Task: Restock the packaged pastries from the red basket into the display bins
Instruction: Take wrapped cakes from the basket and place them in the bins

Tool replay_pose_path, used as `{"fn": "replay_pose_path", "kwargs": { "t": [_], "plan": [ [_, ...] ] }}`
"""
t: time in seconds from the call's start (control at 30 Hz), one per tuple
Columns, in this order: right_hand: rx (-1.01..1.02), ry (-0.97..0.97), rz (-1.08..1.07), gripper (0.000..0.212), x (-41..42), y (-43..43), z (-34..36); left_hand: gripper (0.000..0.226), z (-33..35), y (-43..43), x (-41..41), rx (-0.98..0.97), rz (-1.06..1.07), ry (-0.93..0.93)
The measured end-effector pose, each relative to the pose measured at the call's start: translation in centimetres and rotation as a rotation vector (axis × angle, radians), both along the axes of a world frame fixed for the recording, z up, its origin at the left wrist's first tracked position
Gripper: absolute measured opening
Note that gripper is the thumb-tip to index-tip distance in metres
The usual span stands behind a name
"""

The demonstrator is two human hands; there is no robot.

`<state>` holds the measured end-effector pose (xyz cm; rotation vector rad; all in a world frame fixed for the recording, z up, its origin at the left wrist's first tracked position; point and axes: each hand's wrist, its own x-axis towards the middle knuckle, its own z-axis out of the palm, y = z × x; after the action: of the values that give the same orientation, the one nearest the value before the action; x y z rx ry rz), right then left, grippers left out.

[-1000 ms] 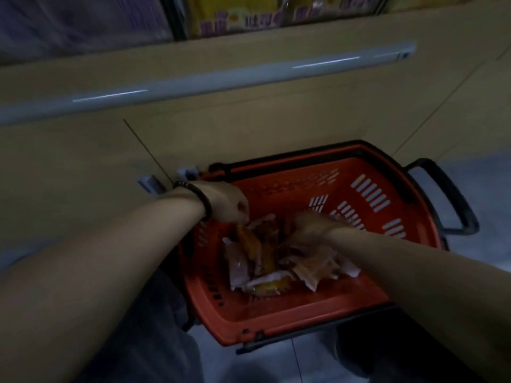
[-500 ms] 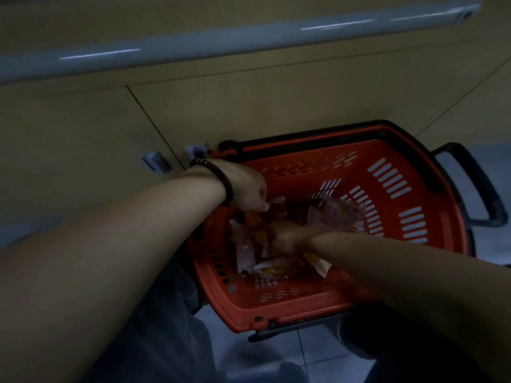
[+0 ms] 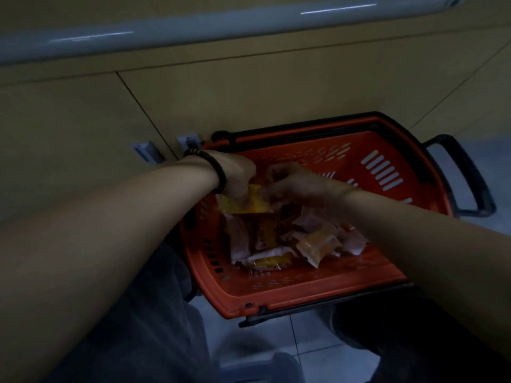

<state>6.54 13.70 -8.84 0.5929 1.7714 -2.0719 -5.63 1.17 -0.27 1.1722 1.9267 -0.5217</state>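
Note:
The red basket sits on the floor below me, with several packaged pastries lying loose on its bottom. My left hand, a dark bracelet on its wrist, grips a yellow pastry pack at the basket's back left. My right hand is close beside it with curled fingers at the same pack's right edge. Whether it pinches that pack or another wrapper is hard to tell in the dim light. No display bins are in view.
A tan cabinet front with a pale rail along its top stands right behind the basket. The basket's black handle sticks out to the right. Grey floor tiles and my legs lie below.
My right hand has come up from the pile at the basket's bottom to meet my left hand. A yellow pack is now held between them, and my head has tilted further down.

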Motion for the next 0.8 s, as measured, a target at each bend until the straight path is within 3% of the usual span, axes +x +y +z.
{"fn": "replay_pose_path", "kwargs": {
  "t": [0.07,0.1,0.2,0.3,0.4,0.53,0.7,0.8],
  "plan": [
    [-0.038,-0.042,-0.172,0.005,0.2,0.0,0.1,0.026,0.2,0.2,-0.5,0.019,-0.021,0.088],
    [0.088,-0.057,-0.176,0.006,0.5,0.3,-0.1,0.025,0.4,0.3,-0.7,0.024,-0.026,0.138],
    [0.648,-0.137,0.14,0.025,1.6,0.8,-1.9,0.037,0.8,0.4,-1.2,0.03,-0.001,0.22],
    [0.591,-0.165,0.301,0.04,2.7,-0.9,-3.4,0.051,0.6,0.6,-1.4,0.012,0.013,0.211],
    [0.697,-0.291,0.533,0.053,3.2,-2.7,-4.6,0.072,0.3,0.6,-1.1,0.006,0.029,0.163],
    [0.659,-0.345,0.653,0.06,3.3,-3.3,-5.2,0.067,-0.3,0.5,-1.3,0.0,0.014,0.134],
    [0.729,-0.216,0.554,0.054,2.4,-3.5,-4.7,0.069,-0.2,0.3,-2.1,0.0,0.011,0.123],
    [0.762,-0.148,0.312,0.055,2.1,-3.6,-6.0,0.067,-0.2,0.3,-2.2,0.009,0.009,0.118]
  ]
}}
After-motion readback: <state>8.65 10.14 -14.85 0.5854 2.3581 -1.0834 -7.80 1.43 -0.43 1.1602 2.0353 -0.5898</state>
